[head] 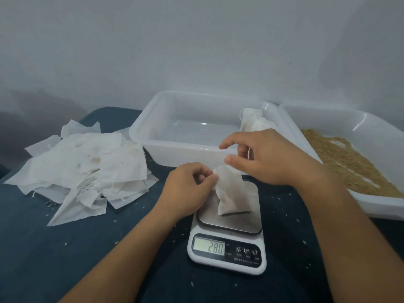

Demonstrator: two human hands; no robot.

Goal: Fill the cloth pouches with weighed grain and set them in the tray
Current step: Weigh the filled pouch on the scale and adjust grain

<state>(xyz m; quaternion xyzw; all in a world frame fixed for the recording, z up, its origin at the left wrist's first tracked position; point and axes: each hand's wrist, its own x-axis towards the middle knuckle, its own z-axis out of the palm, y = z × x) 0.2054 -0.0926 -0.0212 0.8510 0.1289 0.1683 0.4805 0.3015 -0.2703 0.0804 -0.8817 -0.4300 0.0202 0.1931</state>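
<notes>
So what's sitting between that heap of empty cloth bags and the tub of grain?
In the head view, the kitchen scale with a filled pouch on its platform, both hands at the pouch's neck.

We see our two forearms reaching in from the bottom edge, both bare from the edge of view to the wrist, with no sleeve or cuff showing. Our left hand (188, 186) wears no glove, ring or band that we can make out. Our right hand (266, 158) is likewise bare, its short, trimmed nails visible on the thumb and forefinger. We wear no watch or bracelet on either wrist.
</notes>
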